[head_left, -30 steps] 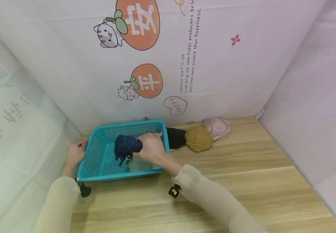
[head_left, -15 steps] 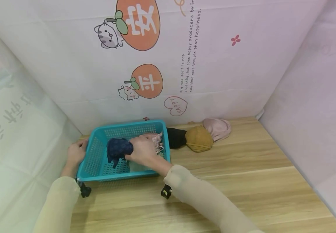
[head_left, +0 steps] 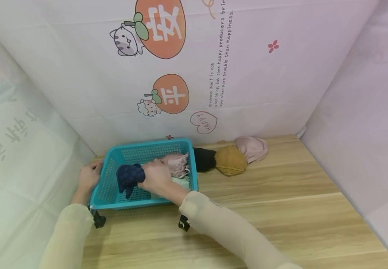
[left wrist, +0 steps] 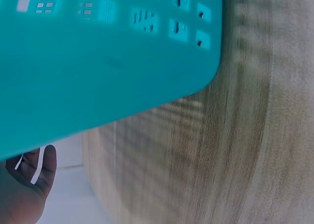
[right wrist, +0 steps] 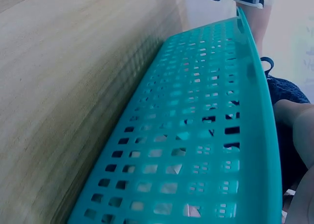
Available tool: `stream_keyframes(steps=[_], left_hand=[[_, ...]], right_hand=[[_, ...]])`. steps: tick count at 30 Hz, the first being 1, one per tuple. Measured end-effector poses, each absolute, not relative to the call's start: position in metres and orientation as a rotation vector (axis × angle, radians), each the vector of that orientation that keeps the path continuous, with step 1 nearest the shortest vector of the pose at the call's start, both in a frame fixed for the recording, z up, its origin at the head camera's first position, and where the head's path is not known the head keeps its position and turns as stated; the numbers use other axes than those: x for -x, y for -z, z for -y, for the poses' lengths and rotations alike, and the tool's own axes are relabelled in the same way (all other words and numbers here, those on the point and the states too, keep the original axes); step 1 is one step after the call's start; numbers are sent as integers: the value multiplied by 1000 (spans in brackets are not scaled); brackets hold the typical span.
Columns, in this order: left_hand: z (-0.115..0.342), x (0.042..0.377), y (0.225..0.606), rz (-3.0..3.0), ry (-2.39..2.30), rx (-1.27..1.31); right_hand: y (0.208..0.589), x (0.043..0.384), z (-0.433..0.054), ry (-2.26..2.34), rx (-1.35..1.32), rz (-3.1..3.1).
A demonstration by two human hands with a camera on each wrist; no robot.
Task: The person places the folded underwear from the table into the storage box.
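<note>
A turquoise perforated basket stands on the wooden table at the back left. My left hand holds its left rim; in the left wrist view that hand shows partly behind the basket wall. Inside the basket, my right hand grips a navy patterned bra toward the left part. A dark strap loop hangs from the navy bra in the right wrist view. A pink lace-edged bra and a pale green one lie at the basket's right end, partly hidden by my right hand.
Right of the basket, a black folded bra, a mustard one and a pale pink one lie in a row along the back wall. Printed cloth walls close in the table at the back and both sides.
My right hand has moved left and slightly toward the front with the navy bra, uncovering the pink and pale green bras. My left hand stays at the basket's rim.
</note>
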State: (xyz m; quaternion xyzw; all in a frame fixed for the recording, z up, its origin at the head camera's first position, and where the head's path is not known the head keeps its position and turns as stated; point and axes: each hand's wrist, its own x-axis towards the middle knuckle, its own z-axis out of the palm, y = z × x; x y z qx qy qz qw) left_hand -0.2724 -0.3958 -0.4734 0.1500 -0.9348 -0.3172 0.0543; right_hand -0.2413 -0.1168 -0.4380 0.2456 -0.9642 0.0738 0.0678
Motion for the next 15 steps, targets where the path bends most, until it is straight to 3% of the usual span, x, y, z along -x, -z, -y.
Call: stream_keyframes(steps=[15], left_hand=[[396, 275, 474, 2857, 992, -501]], right_hand=[[451, 239, 123, -57, -802, 3036]])
